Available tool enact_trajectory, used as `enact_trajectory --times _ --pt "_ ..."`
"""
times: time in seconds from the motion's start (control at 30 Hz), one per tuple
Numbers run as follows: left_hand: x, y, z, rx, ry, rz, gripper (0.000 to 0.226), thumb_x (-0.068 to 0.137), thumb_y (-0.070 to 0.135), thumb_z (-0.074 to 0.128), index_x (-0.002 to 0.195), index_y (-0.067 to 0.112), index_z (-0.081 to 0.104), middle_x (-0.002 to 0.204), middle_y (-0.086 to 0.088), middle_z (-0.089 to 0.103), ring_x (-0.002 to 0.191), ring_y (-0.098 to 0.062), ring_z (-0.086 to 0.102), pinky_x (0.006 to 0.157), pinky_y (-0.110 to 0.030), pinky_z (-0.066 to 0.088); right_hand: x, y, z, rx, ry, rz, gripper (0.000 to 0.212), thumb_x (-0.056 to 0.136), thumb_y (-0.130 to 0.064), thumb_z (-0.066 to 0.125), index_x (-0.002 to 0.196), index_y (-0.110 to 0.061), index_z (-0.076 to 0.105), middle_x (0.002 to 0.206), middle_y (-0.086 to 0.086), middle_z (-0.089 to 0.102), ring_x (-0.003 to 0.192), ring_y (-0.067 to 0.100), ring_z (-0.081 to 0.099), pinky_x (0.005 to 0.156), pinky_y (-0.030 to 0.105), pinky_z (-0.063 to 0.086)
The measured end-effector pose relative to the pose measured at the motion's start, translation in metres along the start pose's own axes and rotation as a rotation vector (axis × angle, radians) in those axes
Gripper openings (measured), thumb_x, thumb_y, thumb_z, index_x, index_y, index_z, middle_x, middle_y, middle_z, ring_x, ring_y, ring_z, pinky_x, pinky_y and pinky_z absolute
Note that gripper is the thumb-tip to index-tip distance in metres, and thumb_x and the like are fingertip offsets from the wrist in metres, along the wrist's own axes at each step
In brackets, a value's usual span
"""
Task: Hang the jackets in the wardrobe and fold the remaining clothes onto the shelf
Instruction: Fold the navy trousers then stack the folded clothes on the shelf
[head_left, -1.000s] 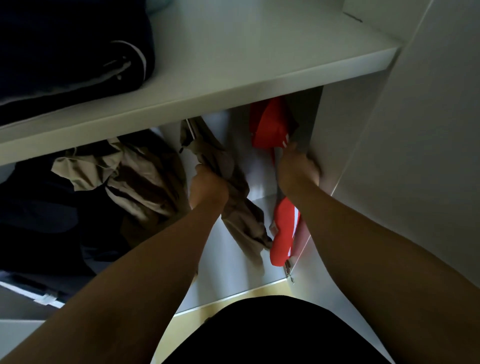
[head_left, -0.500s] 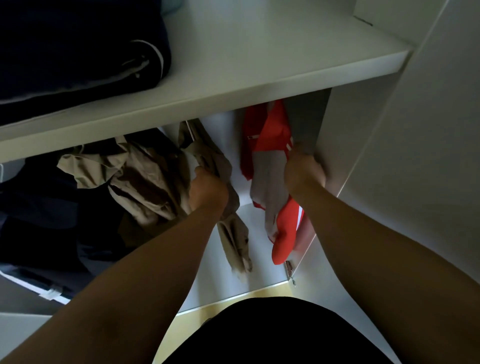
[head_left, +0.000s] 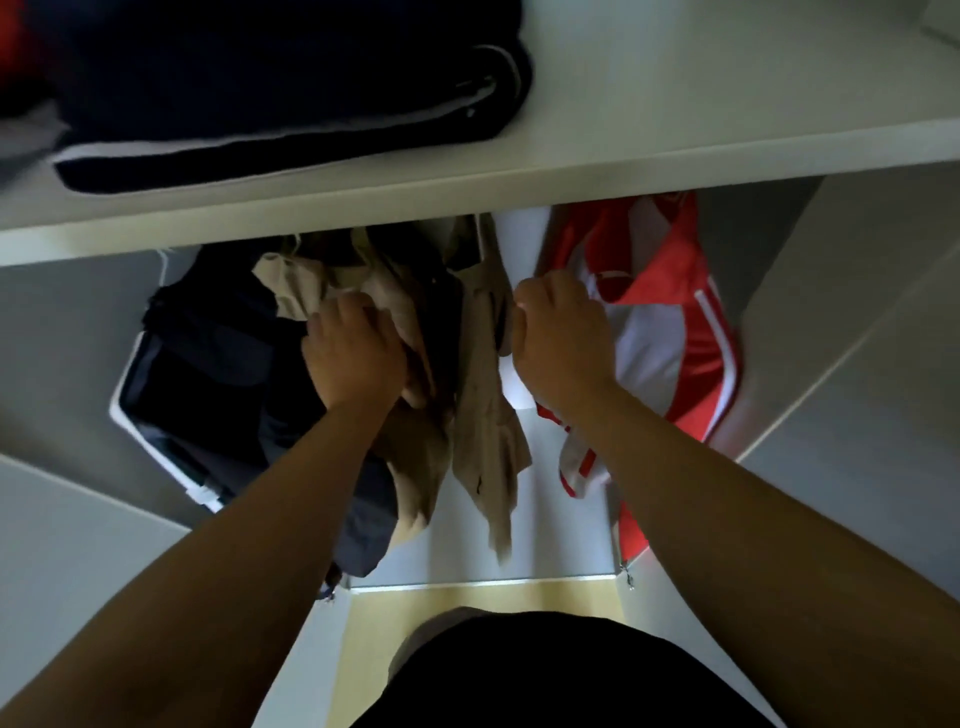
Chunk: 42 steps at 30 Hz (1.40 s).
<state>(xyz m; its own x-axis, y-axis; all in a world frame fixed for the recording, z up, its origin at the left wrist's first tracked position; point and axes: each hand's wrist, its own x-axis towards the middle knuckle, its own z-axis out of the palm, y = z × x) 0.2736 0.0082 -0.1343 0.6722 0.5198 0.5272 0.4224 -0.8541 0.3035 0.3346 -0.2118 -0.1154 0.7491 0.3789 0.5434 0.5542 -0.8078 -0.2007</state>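
Reaching under the shelf (head_left: 675, 130), your left hand (head_left: 353, 353) grasps a bunch of the beige jacket (head_left: 488, 415) at the centre of the frame, with a dark jacket (head_left: 218, 364) just left of it. Your right hand (head_left: 563, 338) is clenched at the left edge of the red jacket (head_left: 675, 332), right of centre; whether it holds cloth cannot be told. Folded dark clothes (head_left: 291, 88) lie on the shelf at upper left.

one wide head view, close in, looks steeply down past the shelf (head_left: 675, 130) into the wardrobe (head_left: 550, 519) below.
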Motion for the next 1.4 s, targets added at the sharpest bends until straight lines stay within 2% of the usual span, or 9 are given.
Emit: enact_trajectory --times 0.17,0.27,0.4,0.53,0.73,0.93,1.13,1.27,1.4 --pt "0.023 -0.073 -0.021 0.099 -0.141 -0.228 0.06 0.099 0.048 0.05 0.137 0.002 0.044 0.139 -0.023 0.046 0.123 -0.045 0.046 0.096 -0.052 0.04 0.016 -0.067 0.03 0.092 -0.149 0.24 0.044 0.102 -0.044 0.04 0.129 -0.01 0.048 0.119 0.016 0.057 0.099 0.03 0.06 0.076 0.04 0.054" --pt "0.03 -0.104 -0.018 0.07 -0.403 -0.22 0.051 0.106 0.049 0.034 0.135 0.008 0.037 0.125 -0.025 0.059 0.109 -0.046 0.06 0.074 -0.046 0.043 0.011 -0.086 0.043 0.116 -0.298 0.431 0.05 0.104 -0.044 0.039 0.142 -0.011 0.034 0.138 0.02 0.048 0.12 0.039 0.055 0.092 0.047 0.05" --pt "0.019 -0.109 -0.009 0.068 -0.403 -0.032 0.029 0.109 0.032 0.031 0.123 0.008 0.037 0.103 -0.023 0.067 0.089 -0.043 0.065 0.061 -0.04 0.037 0.008 -0.084 0.051 0.037 -0.476 0.413 0.056 0.106 -0.024 0.042 0.154 -0.012 0.018 0.14 0.018 0.049 0.119 0.036 0.057 0.097 0.047 0.051" --pt "0.013 -0.079 0.0 -0.028 -0.414 0.016 0.031 0.106 0.022 0.036 0.133 0.006 0.036 0.106 -0.022 0.068 0.09 -0.042 0.067 0.061 -0.039 0.043 0.009 -0.084 0.044 0.078 -0.42 0.492 0.051 0.105 -0.014 0.022 0.157 -0.02 0.018 0.12 0.017 0.057 0.098 0.038 0.058 0.076 0.047 0.044" --pt "-0.001 -0.032 0.007 -0.147 -0.395 -0.045 0.028 0.101 0.018 0.042 0.127 0.008 0.041 0.103 -0.017 0.068 0.087 -0.038 0.067 0.064 -0.038 0.041 0.004 -0.071 0.032 0.024 -0.399 0.502 0.056 0.098 -0.011 0.04 0.15 -0.021 0.02 0.11 0.014 0.062 0.092 0.039 0.062 0.069 0.043 0.045" --pt "-0.004 -0.021 0.01 -0.157 -0.396 -0.226 0.025 0.1 0.015 0.041 0.124 0.008 0.042 0.114 -0.019 0.065 0.099 -0.042 0.064 0.07 -0.04 0.039 0.002 -0.052 0.024 -0.02 -0.523 0.463 0.093 0.088 0.0 0.06 0.159 -0.023 0.004 0.128 0.019 0.06 0.104 0.04 0.064 0.071 0.044 0.05" --pt "-0.003 -0.016 0.01 -0.144 -0.425 -0.277 0.023 0.103 0.022 0.038 0.121 0.01 0.041 0.116 -0.02 0.064 0.103 -0.043 0.063 0.072 -0.041 0.039 -0.002 -0.041 0.026 -0.018 -0.434 0.363 0.072 0.095 -0.005 0.051 0.157 -0.019 0.019 0.129 0.021 0.059 0.105 0.04 0.063 0.073 0.04 0.044" --pt "-0.01 -0.019 -0.006 -0.103 -0.485 -0.252 0.048 0.106 0.05 0.03 0.135 0.012 0.038 0.121 -0.02 0.063 0.106 -0.043 0.062 0.072 -0.041 0.04 -0.012 -0.057 0.024 -0.049 -0.195 0.323 0.049 0.09 -0.017 0.063 0.136 -0.015 0.047 0.133 0.023 0.045 0.11 0.039 0.053 0.086 0.045 0.05" --pt "-0.049 -0.046 -0.048 -0.133 -0.442 -0.241 0.049 0.104 0.057 0.031 0.128 0.017 0.045 0.111 -0.014 0.067 0.097 -0.039 0.065 0.071 -0.04 0.045 -0.024 -0.104 0.032 0.117 -0.117 0.223 0.028 0.102 -0.037 0.044 0.116 -0.017 0.057 0.116 0.016 0.052 0.091 0.03 0.056 0.077 0.041 0.053"
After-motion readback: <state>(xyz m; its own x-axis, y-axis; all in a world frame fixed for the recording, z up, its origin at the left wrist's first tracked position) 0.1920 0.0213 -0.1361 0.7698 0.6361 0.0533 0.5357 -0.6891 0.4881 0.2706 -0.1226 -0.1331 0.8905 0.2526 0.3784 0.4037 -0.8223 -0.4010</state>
